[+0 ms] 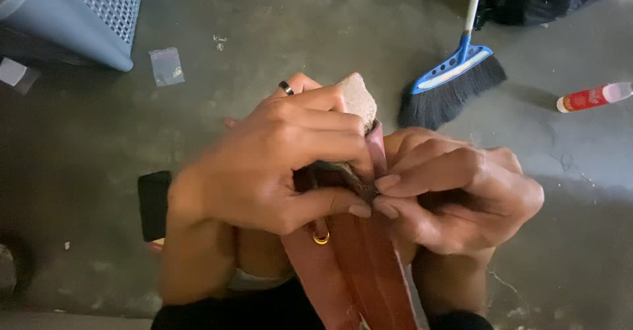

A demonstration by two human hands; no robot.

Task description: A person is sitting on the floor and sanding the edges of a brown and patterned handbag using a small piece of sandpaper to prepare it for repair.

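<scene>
My left hand (277,165) and my right hand (455,191) both pinch the top of a reddish-brown leather piece (359,270) that runs down toward me. The leather's pale rough underside (359,96) sticks up above my left fingers. A small gold ring (321,239) hangs on the leather just below my left thumb. My left hand wears a dark finger ring (285,87). The fingertips of the two hands meet at a dark seam in the middle, which they partly hide.
On the grey concrete floor lie a blue-and-black broom (455,76) at upper right, a red-and-white tube (590,97) at right, a blue plastic basket (86,13) at upper left, a small clear bag (166,65), and a black block (153,205) beside my left wrist.
</scene>
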